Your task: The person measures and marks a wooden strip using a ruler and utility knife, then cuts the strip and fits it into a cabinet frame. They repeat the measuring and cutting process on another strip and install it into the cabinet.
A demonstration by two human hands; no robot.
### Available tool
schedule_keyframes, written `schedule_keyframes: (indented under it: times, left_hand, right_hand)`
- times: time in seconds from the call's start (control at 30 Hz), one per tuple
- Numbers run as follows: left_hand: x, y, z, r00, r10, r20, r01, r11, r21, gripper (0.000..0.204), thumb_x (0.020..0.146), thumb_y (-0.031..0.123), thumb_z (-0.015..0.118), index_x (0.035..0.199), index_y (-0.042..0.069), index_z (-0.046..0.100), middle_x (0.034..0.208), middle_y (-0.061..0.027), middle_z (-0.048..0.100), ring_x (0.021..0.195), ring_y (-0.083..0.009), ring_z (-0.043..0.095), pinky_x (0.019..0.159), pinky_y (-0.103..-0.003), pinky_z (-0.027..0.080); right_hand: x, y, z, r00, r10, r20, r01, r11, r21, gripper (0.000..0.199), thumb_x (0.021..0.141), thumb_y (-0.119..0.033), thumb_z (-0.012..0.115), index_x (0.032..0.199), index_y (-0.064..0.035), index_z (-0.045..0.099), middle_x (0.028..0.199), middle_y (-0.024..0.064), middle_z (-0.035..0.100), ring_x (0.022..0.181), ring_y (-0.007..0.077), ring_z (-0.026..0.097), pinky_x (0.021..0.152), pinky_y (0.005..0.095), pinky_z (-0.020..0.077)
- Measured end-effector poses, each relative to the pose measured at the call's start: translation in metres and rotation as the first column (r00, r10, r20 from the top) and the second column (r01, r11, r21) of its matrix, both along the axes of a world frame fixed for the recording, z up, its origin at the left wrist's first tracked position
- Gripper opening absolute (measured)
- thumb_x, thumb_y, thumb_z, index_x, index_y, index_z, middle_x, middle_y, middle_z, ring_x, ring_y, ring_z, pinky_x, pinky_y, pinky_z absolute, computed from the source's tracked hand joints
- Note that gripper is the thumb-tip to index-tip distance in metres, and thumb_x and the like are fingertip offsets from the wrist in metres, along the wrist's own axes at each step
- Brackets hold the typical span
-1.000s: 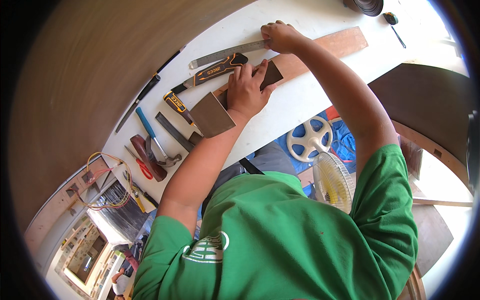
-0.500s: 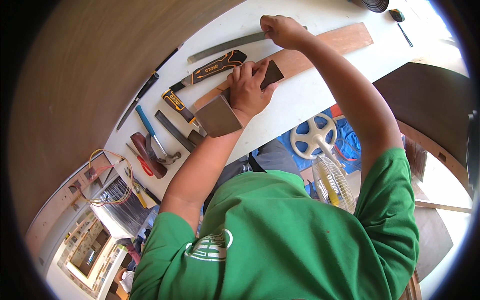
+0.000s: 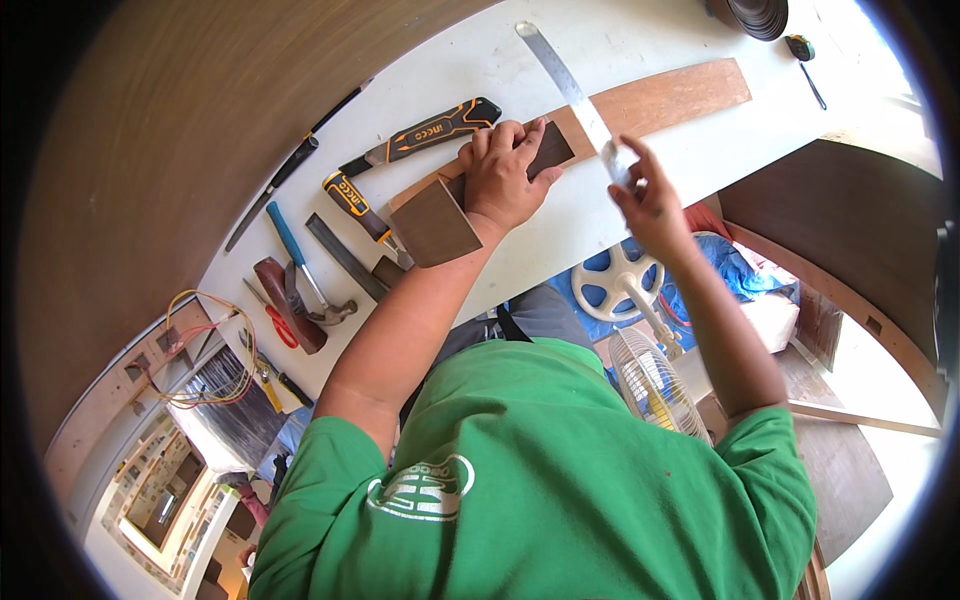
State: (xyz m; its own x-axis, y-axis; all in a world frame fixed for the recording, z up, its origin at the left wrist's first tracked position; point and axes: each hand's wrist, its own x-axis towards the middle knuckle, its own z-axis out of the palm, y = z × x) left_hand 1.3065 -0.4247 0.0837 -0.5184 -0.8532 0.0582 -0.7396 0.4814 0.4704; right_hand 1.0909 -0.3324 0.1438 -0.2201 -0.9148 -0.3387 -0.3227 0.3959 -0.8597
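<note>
My left hand [image 3: 503,175] grips a dark brown wooden piece [image 3: 552,148] from above, fingers over its far side and thumb near its close edge. The piece lies on a long reddish-brown wood strip [image 3: 670,97]. Tilted up by my left wrist is a square brown panel [image 3: 436,224]; whether it joins the held piece is hidden. Blurred a little by motion, my right hand [image 3: 648,195] pinches the near end of a shiny steel ruler [image 3: 560,75], which crosses over the strip and points to the far left.
Left of my hands lie a handsaw [image 3: 430,132], an orange-and-black-handled chisel [image 3: 350,200], a hammer [image 3: 295,245], a wooden plane [image 3: 290,300] and red-handled scissors [image 3: 282,327]. A tape measure [image 3: 800,47] and dark roll [image 3: 750,15] sit far right. Below the table edge stands a white fan [image 3: 655,380].
My right hand has come toward me and right, lifting the ruler and swinging it from lying along the strip's far side to across it. My left hand stays on the brown piece.
</note>
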Motion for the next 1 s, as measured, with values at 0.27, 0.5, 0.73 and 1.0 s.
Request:
schedule_keyframes:
  times: [0.27, 0.5, 0.73, 1.0]
  left_hand:
    - [0.001, -0.002, -0.005, 0.992, 0.035, -0.122, -0.042, 0.998, -0.049, 0.072, 0.076, 0.045, 0.090, 0.135, 0.012, 0.065, 0.122, -0.0060, 0.059, 0.112, -0.0335, 0.052, 0.099, -0.049, 0.041]
    - [0.006, -0.007, -0.001, 0.971, 0.032, -0.235, -0.041, 0.999, -0.031, 0.058, 0.073, 0.020, 0.080, 0.125, 0.009, 0.055, 0.123, -0.0113, 0.059, 0.118, -0.0366, 0.053, 0.101, -0.051, 0.040]
    - [0.005, -0.014, -0.008, 0.975, -0.074, -0.208, 0.033, 0.980, -0.194, 0.060, 0.077, 0.034, 0.082, 0.132, 0.019, 0.064, 0.131, -0.0079, 0.057, 0.122, -0.0350, 0.047, 0.106, -0.051, 0.035]
    - [0.001, -0.008, -0.003, 0.998, -0.039, -0.057, 0.024, 0.973, -0.231, 0.066, 0.077, 0.042, 0.085, 0.135, 0.015, 0.069, 0.146, -0.0102, 0.056, 0.126, -0.0353, 0.046, 0.110, -0.048, 0.036]
  right_hand:
    - [0.054, 0.013, -0.014, 0.989, 0.008, -0.151, -0.024, 0.994, -0.108, 0.057, 0.092, 0.002, 0.068, 0.146, -0.0097, 0.052, 0.110, 0.0191, 0.061, 0.092, 0.0364, 0.066, 0.080, 0.0429, 0.0545]
    - [0.054, 0.015, -0.025, 0.978, 0.031, -0.207, -0.061, 0.988, -0.145, 0.056, 0.094, -0.002, 0.066, 0.147, -0.0135, 0.052, 0.106, 0.0169, 0.060, 0.088, 0.0365, 0.065, 0.077, 0.0443, 0.0537]
    - [0.061, 0.021, -0.036, 0.982, -0.005, -0.187, -0.011, 0.997, -0.081, 0.056, 0.096, -0.002, 0.068, 0.150, -0.0119, 0.054, 0.103, 0.0171, 0.065, 0.079, 0.0293, 0.064, 0.071, 0.0375, 0.0531]
    - [0.063, 0.017, -0.039, 0.978, -0.021, -0.209, -0.004, 0.993, -0.118, 0.054, 0.095, -0.004, 0.066, 0.147, -0.0133, 0.056, 0.098, 0.0169, 0.063, 0.081, 0.0366, 0.067, 0.072, 0.0449, 0.0543]
